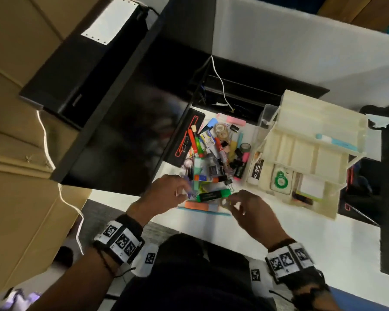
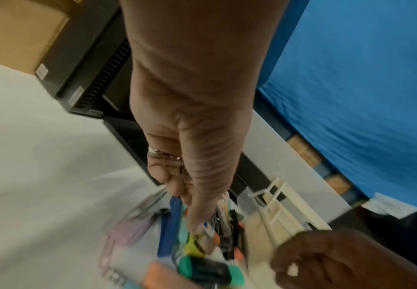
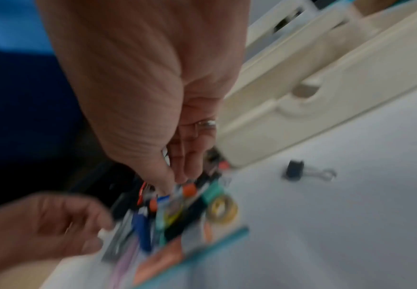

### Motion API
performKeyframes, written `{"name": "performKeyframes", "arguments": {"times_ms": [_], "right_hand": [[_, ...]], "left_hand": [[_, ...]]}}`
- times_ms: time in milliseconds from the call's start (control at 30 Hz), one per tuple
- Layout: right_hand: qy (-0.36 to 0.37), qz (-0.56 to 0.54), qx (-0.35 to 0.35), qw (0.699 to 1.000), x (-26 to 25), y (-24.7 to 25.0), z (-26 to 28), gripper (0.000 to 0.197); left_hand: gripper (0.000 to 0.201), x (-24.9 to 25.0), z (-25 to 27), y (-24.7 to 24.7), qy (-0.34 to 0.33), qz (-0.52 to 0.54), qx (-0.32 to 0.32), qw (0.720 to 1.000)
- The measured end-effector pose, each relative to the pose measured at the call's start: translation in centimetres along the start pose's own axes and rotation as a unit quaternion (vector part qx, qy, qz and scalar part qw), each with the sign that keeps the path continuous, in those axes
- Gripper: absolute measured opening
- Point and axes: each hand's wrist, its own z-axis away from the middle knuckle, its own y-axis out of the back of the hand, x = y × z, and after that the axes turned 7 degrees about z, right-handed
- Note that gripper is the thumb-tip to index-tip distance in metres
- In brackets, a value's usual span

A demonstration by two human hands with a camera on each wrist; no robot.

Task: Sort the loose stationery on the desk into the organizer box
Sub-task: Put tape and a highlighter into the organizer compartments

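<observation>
A heap of loose stationery (image 1: 213, 153) lies on the white desk (image 1: 279, 232): markers, pens, tape rolls, binder clips. At its near edge are a green highlighter (image 1: 213, 195) (image 2: 207, 268) and an orange block (image 1: 197, 205). The cream organizer box (image 1: 312, 140) (image 3: 301, 97) stands to the right, with a few items in its compartments. My left hand (image 1: 184, 190) (image 2: 193, 224) reaches into the heap's near left side, fingertips beside a purple pen (image 1: 191, 195). Blur hides whether it grips anything. My right hand (image 1: 230, 202) (image 3: 175, 181) hovers at the highlighter's right end, fingers loosely curled with nothing seen in them.
A dark monitor (image 1: 121, 131) leans close on the left, with a black computer case (image 1: 76, 70) behind it. A white cable (image 1: 220, 84) hangs at the back. In the right wrist view a black binder clip (image 3: 295, 172) lies alone and a yellow tape roll (image 3: 223, 210) sits at the heap's edge.
</observation>
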Motion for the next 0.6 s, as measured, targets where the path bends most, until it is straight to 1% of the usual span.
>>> {"name": "performKeyframes", "arguments": {"times_ms": [67, 100, 167, 233, 267, 400, 467, 600], "right_hand": [[0.025, 0.063, -0.078, 0.995, -1.5, -3.3, -1.1, 0.024], [0.03, 0.091, -0.101, 0.99, -1.9, -4.8, -1.6, 0.031], [0.034, 0.139, -0.122, 0.982, -2.4, -6.9, -2.5, 0.039], [0.027, 0.165, -0.128, 0.978, -2.5, -8.2, -2.9, 0.042], [0.019, 0.17, -0.128, 0.977, -2.6, -8.4, -3.0, 0.041], [-0.021, 0.166, -0.101, 0.981, -2.8, -8.3, -2.9, 0.024], [-0.037, 0.158, -0.092, 0.982, -2.7, -8.4, -2.7, 0.02], [-0.021, 0.158, -0.086, 0.983, -2.7, -8.5, -2.7, 0.021]], "left_hand": [[0.02, -0.1, 0.9, -1.1, -0.001, -0.05, -0.034, 0.998], [0.026, -0.3, 1.2, -1.8, 0.001, -0.078, -0.045, 0.996], [0.036, -1.0, 1.2, -2.9, 0.018, -0.125, -0.072, 0.989], [0.041, -1.4, 0.7, -3.2, 0.031, -0.154, -0.085, 0.984], [0.04, -1.6, 0.5, -3.2, 0.034, -0.166, -0.085, 0.982], [0.028, -1.7, -0.2, -3.5, 0.034, -0.21, -0.075, 0.974], [0.024, -1.6, -0.3, -3.9, 0.034, -0.233, -0.068, 0.97], [0.018, -1.6, -0.5, -4.3, 0.023, -0.275, -0.065, 0.959]]}}
